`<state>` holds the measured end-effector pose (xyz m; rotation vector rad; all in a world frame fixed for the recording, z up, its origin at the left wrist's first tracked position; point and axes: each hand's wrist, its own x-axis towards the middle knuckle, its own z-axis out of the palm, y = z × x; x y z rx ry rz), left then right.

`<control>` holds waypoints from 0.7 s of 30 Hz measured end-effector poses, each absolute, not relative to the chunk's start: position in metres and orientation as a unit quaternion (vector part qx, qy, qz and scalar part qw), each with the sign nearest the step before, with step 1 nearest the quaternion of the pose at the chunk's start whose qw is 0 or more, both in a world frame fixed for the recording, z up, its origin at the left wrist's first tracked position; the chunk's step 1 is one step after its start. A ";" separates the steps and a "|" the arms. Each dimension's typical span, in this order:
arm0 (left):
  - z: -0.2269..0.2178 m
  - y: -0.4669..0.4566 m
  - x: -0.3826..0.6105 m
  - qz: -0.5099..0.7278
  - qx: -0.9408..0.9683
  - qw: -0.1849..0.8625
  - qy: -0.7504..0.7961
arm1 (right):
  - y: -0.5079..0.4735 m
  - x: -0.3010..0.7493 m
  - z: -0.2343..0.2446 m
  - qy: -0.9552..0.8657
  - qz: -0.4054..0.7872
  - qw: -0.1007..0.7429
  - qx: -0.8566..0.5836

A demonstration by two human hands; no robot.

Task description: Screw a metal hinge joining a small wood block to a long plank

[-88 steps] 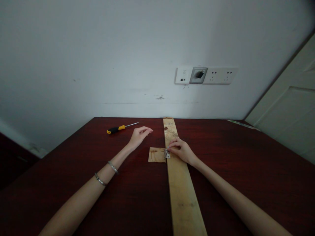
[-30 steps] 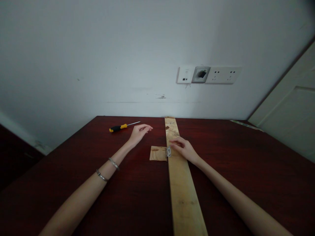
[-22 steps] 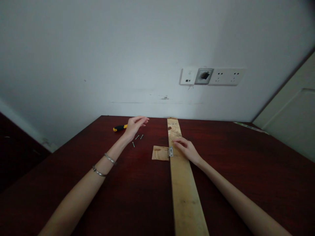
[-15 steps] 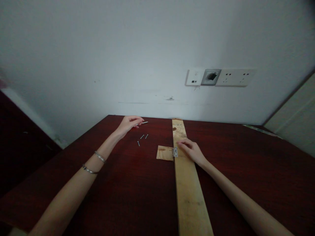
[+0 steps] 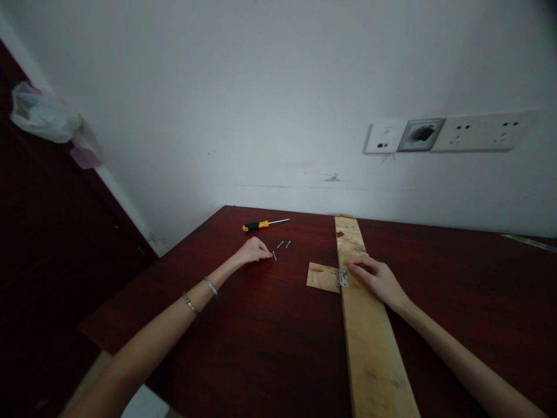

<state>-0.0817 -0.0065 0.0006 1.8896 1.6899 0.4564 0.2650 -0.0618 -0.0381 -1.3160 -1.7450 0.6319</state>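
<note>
My left hand (image 5: 253, 249) is closed in a pinch at the head of one small screw (image 5: 274, 256), which lies slanted at the fingertips. Two more screws (image 5: 284, 244) lie just beyond it on the dark red tabletop (image 5: 278, 325). Behind that hand rests a screwdriver (image 5: 256, 226) with a yellow and black handle. A long wooden board (image 5: 369, 337) runs away from me, a small metal hinge (image 5: 343, 277) on its left edge. Beside it, a short wood piece (image 5: 322, 277) meets the hinge. My right hand (image 5: 380, 281) lies on the board, thumb and finger closed at the hinge's upper edge.
A white wall (image 5: 278, 104) rises behind the table, with a row of sockets (image 5: 450, 136) at the right. A white plastic bag (image 5: 46, 113) hangs at the far left by a dark red panel. The table's left edge is close to my left forearm.
My left hand has let go of the screwdriver, leaving it on the table, and has come nearer to the screws. My right hand stays by the hinge. The view has turned left.
</note>
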 end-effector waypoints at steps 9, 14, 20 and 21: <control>-0.007 -0.009 -0.057 0.154 0.699 0.145 0.683 | -0.063 0.266 -0.039 -0.707 0.245 0.415 -0.518; -0.008 -0.007 -0.058 0.141 0.706 0.141 0.680 | -0.063 0.266 -0.038 -0.706 0.248 0.413 -0.519; -0.008 -0.002 -0.062 0.139 0.720 0.157 0.662 | -0.063 0.265 -0.039 -0.706 0.244 0.416 -0.518; -0.008 -0.002 -0.063 0.140 0.724 0.161 0.656 | -0.063 0.265 -0.039 -0.706 0.245 0.416 -0.518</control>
